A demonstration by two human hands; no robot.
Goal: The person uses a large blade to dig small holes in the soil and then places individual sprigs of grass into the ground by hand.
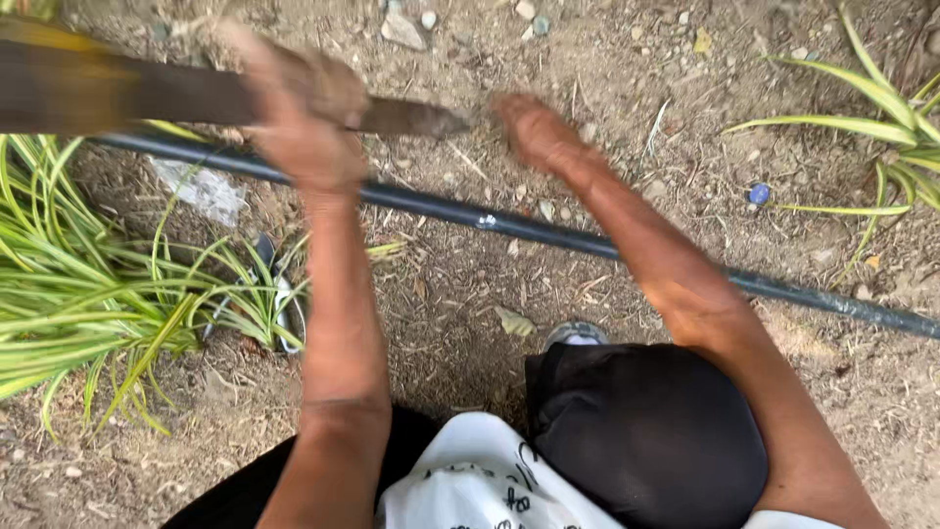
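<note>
The ground point(627, 59) is dry, bare soil strewn with small stones, twigs and dead leaves, and it fills the view. A black pipe point(548, 231) lies across it from the left edge down to the right edge, passing under both forearms. Striped, grass-like plants stand at either side: a large clump point(88, 294) on the left, touching the pipe, and a smaller one point(891, 118) on the upper right, well apart from the hands. The person crouches, with a dark-clad knee point(646, 431) low in the frame and a grey shoe toe point(578, 334) just above it. The left hand point(299, 113) is closed round a long dark blade point(196, 96) that runs in from the left edge, its tip point(441, 121) pointing right, just above the soil beyond the pipe. The picture is blurred there, so the exact grip cannot be told. The right hand point(539, 132) hangs near the tip, not touching it; it seems to hold nothing, though whether the fingers are spread or curled cannot be told through the blur. Judgement: the work in hand appears to be cutting or scraping at the soil past the pipe. Done well, it calls for a firm grip, the free hand kept clear of the tip, and strokes kept off the pipe and the plant roots. A small blue object point(759, 193) lies on the soil to the right.
</note>
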